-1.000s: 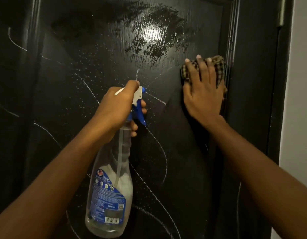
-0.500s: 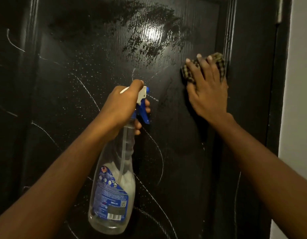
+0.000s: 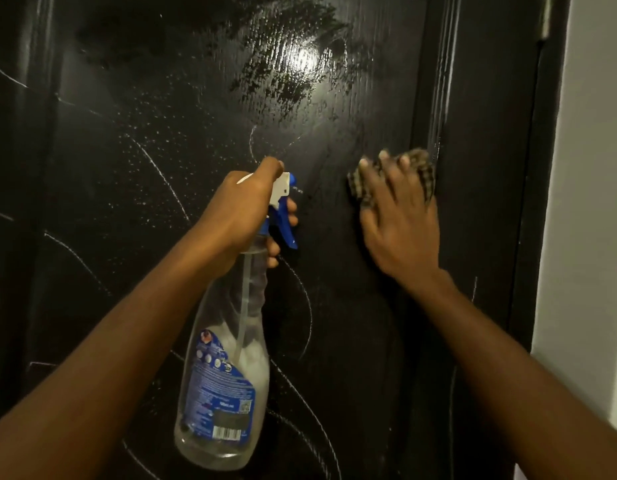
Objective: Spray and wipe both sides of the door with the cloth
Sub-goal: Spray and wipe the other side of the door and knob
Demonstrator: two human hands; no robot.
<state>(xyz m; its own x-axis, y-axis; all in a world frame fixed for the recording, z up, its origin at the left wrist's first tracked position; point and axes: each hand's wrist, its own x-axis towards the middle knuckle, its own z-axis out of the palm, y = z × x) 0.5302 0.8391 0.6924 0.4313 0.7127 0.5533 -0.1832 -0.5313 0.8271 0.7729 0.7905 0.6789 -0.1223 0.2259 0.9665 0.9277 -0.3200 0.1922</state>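
Pointing nozzle (image 3: 283, 186) at door (image 3: 154, 140), spray bottle (image 3: 227, 375) near-upright

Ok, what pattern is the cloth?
Checked, brown and tan; the cloth shows best in the head view, under the right hand.

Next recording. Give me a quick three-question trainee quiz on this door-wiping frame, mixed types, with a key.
1. True or false: the left hand grips the spray bottle at its neck.
2. The checked cloth is: A) draped over the bottle; B) pressed to the door under the right hand; C) lying on the floor.
3. Fill in: the bottle's trigger is ____.
Key: 1 true; 2 B; 3 blue.
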